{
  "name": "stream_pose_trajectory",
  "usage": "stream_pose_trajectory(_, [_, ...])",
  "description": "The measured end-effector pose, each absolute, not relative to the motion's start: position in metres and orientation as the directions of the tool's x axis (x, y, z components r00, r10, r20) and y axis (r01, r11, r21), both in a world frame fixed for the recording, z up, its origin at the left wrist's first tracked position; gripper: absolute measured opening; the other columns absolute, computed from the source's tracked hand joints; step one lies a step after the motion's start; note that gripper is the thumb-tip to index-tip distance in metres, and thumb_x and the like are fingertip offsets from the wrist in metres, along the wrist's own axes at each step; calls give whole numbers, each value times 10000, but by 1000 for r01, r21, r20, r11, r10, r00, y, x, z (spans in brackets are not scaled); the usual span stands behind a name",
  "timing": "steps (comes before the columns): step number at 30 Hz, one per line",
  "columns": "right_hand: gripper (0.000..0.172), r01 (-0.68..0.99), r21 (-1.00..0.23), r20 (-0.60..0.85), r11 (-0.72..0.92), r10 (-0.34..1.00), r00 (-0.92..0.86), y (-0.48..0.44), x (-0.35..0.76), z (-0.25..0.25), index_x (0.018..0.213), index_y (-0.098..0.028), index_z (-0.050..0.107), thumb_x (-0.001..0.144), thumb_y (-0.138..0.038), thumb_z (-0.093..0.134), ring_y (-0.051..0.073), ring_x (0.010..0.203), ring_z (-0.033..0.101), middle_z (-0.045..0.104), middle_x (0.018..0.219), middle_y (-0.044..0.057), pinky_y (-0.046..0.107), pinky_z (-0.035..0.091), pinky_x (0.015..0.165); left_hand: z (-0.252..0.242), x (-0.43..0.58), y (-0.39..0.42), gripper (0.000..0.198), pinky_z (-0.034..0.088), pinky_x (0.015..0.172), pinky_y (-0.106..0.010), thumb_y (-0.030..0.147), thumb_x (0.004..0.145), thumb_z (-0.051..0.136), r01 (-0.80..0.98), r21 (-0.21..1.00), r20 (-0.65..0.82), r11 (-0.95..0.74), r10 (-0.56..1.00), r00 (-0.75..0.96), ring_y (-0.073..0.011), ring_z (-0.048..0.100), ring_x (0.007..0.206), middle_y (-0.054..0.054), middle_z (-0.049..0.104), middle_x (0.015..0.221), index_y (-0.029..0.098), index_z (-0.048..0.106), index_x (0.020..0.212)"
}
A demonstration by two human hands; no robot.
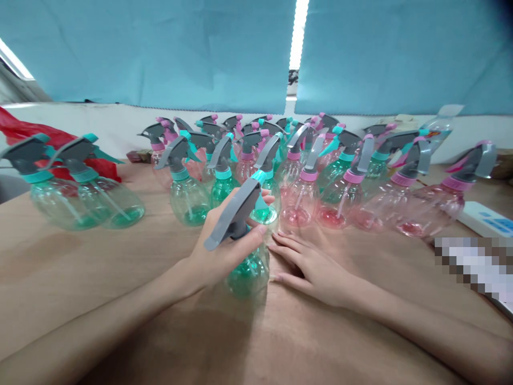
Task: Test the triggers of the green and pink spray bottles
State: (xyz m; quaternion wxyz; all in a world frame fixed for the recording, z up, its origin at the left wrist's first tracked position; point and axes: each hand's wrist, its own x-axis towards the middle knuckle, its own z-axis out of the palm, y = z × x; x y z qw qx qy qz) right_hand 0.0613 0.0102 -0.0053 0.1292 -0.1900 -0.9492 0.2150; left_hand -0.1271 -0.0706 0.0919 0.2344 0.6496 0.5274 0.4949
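My left hand (pixel 224 235) is wrapped round the neck of a green spray bottle (pixel 246 270) with a grey trigger head and turquoise nozzle. The bottle stands upright or nearly so, close in front of me; whether its base touches the table I cannot tell. To its right, my right hand (pixel 308 264) lies low over the table with its fingers stretched toward the bottle, holding nothing. Just beyond both hands are a pink spray bottle (pixel 298 200) and a green spray bottle (pixel 190 200), part of a crowded group. My left hand partly hides the held bottle's neck.
Several more green and pink spray bottles fill the back of the wooden table (pixel 160 331). Two green spray bottles (pixel 114 200) stand apart at the left, before a red plastic bag (pixel 60 144). At right lie a white device (pixel 487 218) and a clear bottle (pixel 441 128).
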Motion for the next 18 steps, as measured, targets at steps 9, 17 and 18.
stream_pose_trajectory(9, [644,302,-466,174,831,421,-890,10,62,-6,1449,-176,432,943,-573,456,303,1413,327,410,1509,143,520,316,1133,89,-129,-68,440,574,780,-307,115,750,571,428,827,418,-364,907,-36,-196,667,962,-104,609,1254,161,518,1185])
stream_pose_trajectory(17, [676,338,-435,123,835,427,-896,10,61,-5,1434,-137,451,946,-604,413,291,1419,319,390,1520,148,508,309,1139,101,-130,-72,253,441,524,-286,206,685,517,531,804,337,-268,941,-35,-155,557,563,14,580,700,199,563,934])
stream_pose_trajectory(18, [676,337,-436,124,835,427,-896,10,61,-5,1434,-137,450,946,-605,412,290,1419,320,388,1521,147,509,310,1138,101,-130,-73,235,434,523,-287,216,680,517,528,807,335,-266,941,-38,-156,554,569,12,577,707,202,559,911])
